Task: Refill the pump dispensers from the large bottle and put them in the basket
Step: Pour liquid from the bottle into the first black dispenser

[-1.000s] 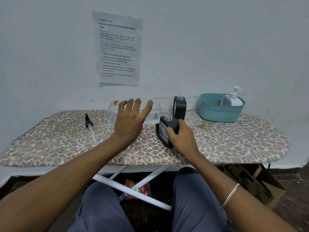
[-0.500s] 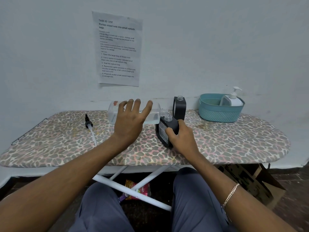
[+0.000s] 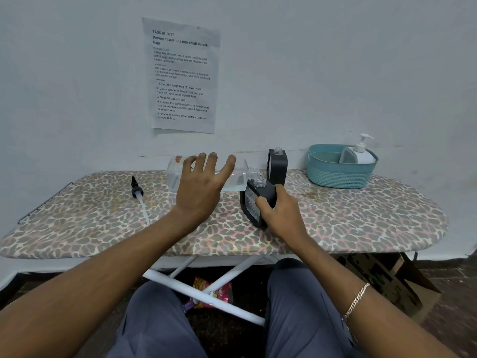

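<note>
Mid-board, lifted off the cover: bottle (image 3: 240, 178), clear plastic with clear liquid inside, held level on its side, open neck pointing right. Neck at the mouth of the near dispenser (image 3: 259, 200); touching or just above, cannot tell.

Left hand (image 3: 200, 192) over the bottle's top, fingers curled across it in a grip.

Near dispenser: black, flat-sided, pump off, tilted left toward the bottle, lower edge on the board (image 3: 361, 223). Right hand (image 3: 281, 215) wrapped round its right side, thumb on the front face, remaining fingers behind.

Far dispenser (image 3: 277, 166): black, upright, neck open, just behind the near one, close to the wall (image 3: 335, 60).

Pump (image 3: 138, 195): black head with a pale tube, lying loose on the board, well left of the bottle.

Basket (image 3: 335, 175): teal, at the board's right rear, apart from both hands. Inside, white dispenser (image 3: 360, 155), upright, pump fitted.

Board: leopard-print cover, white legs below.

Sheet (image 3: 183, 76) of printed text taped to the wall above the bottle.

Bracelet (image 3: 357, 301): chain, on the right wrist.

Box (image 3: 382, 277), cardboard, on the floor under the board's right end; snack packet (image 3: 214, 293) between the legs.
</note>
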